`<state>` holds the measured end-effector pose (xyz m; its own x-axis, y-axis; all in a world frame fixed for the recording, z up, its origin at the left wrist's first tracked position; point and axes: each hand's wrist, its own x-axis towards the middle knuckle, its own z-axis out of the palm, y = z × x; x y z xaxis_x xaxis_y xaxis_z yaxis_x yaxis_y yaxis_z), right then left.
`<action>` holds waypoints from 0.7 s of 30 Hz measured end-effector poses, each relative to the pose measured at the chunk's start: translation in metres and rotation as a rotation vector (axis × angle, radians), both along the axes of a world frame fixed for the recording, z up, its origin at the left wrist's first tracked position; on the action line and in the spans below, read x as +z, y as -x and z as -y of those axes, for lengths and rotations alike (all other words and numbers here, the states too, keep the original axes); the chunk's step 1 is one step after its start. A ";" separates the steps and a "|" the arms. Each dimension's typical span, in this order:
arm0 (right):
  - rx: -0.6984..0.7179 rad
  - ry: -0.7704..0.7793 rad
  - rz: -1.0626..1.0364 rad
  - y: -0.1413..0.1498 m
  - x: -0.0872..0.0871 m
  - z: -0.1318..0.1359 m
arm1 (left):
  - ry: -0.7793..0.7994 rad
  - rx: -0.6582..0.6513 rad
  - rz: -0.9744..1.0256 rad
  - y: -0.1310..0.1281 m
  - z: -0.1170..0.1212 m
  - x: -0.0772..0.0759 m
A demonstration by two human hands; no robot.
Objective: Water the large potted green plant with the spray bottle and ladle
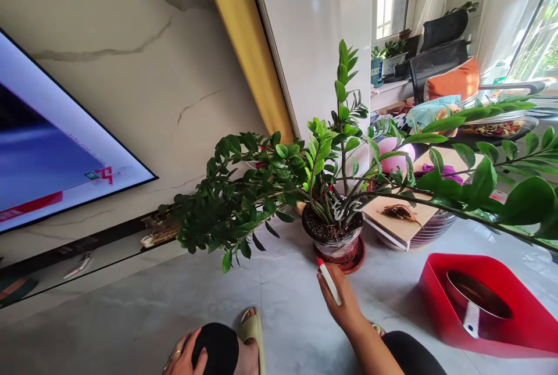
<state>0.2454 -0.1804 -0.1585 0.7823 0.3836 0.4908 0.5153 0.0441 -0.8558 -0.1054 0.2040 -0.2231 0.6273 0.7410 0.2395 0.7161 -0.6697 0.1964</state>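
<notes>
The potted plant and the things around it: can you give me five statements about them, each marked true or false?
The pot stands on a saucer. True.

The left hand holds the white stick. False: the right hand holds it, while the left rests on a knee.

The pan is inside the red tub. True.

The orange pillow lies on the floor. False: it is on the chair.

The stick's tip is blue. False: it is red.
</notes>
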 end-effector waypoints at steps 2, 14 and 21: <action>0.026 -0.002 0.075 0.002 0.002 0.001 | 0.003 0.007 -0.046 -0.003 0.005 0.005; -0.201 -0.086 -0.169 -0.011 -0.012 0.006 | 0.023 0.015 -0.167 -0.006 0.014 0.016; -0.129 -0.005 -0.042 -0.011 -0.020 0.002 | 0.011 0.014 -0.192 -0.011 0.014 0.017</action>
